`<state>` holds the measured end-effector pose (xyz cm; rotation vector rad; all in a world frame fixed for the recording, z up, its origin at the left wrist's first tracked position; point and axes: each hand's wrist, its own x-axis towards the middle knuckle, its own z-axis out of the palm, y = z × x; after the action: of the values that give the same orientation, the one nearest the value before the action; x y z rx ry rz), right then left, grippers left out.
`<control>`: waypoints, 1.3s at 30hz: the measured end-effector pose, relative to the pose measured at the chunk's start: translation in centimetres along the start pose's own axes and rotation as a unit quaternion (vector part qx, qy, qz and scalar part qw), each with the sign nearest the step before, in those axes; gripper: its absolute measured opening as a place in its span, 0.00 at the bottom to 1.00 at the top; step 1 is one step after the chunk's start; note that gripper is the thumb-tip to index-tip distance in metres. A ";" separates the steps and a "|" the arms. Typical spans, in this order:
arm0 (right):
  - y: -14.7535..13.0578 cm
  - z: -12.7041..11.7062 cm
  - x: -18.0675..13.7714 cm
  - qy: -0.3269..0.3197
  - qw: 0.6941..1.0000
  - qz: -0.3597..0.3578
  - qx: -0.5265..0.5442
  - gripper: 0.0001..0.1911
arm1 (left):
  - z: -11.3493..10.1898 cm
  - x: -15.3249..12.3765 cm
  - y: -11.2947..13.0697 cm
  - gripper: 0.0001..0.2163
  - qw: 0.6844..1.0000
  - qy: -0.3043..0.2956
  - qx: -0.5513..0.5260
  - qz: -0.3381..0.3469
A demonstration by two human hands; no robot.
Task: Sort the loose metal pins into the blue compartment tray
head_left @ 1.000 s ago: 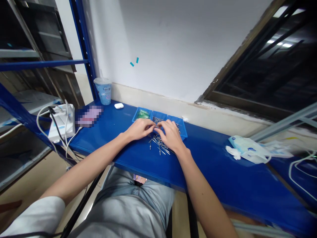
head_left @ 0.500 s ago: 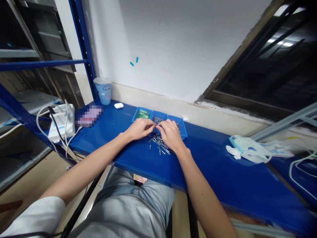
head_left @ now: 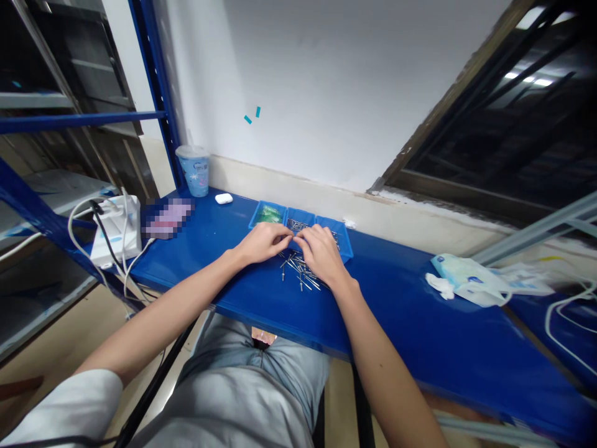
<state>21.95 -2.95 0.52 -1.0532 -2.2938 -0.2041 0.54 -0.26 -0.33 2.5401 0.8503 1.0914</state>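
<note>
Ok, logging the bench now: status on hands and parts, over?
Left hand and right hand fingertips together over loose metal pins. Grip hidden. Blue trays directly behind. Nothing blocking.

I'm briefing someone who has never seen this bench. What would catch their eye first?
Most likely the two bare hands meeting at the middle of the blue table: the left hand and right hand have fingertips together above a loose pile of small metal pins. Just behind them sits a blue compartment tray, with a lidded cup at the far left by the wall.
</note>
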 end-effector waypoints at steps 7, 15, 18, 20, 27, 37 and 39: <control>0.1 -0.2 0.1 0.023 1.000 -0.013 -0.003 0.11 | -0.1 0.1 0.1 0.13 1.000 0.005 -0.003 -0.001; 1.6 -1.9 -0.6 0.383 0.920 0.070 -0.042 0.08 | -0.8 0.0 0.2 0.16 0.998 0.035 0.000 -0.057; 1.9 -2.3 -0.7 0.462 0.882 0.075 -0.047 0.06 | -0.8 0.0 0.4 0.16 0.998 -0.037 0.015 -0.057; 1.7 -2.4 -0.5 0.498 0.864 0.063 -0.039 0.05 | -0.7 0.0 0.5 0.16 0.995 -0.083 0.026 -0.050; 1.6 -2.1 -0.1 0.534 0.845 0.032 -0.021 0.03 | -0.2 0.1 -0.2 0.16 0.977 -0.188 0.086 -0.048; 2.1 -1.2 -0.4 0.340 0.930 0.118 -0.072 0.11 | 0.4 0.1 -0.8 0.17 0.965 -0.225 0.112 -0.071; 2.1 -1.0 -0.4 0.291 0.945 0.131 -0.075 0.12 | 0.4 0.0 -1.0 0.16 0.964 -0.225 0.119 -0.072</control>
<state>24.13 -2.15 0.90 -1.1735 -1.6127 -0.5137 0.39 0.54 -1.02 2.7013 1.0623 0.3577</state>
